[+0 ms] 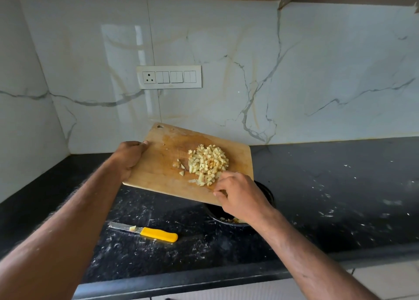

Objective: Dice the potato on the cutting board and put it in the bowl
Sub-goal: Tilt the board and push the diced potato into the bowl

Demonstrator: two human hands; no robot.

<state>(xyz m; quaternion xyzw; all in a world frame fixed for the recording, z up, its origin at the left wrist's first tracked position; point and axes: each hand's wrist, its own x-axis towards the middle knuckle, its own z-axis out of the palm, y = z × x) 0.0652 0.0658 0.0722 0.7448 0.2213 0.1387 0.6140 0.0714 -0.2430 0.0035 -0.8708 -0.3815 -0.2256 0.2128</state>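
while the diced potato [207, 164] sits heaped just ahead of the right hand [240, 197], the job now is sweeping it off cleanly. the cutting board [158, 175] is lifted and tilted, left hand [130, 157] gripping its far edge, low corner hanging over the dark bowl [267, 193] under the right wrist. right fingers are curled at the pile's edge, holding nothing clearly. best to tip steeper and rake in small pulls so cubes don't skip onto the counter [328, 186]. knife [149, 231] lies nearer the body, between the arms.
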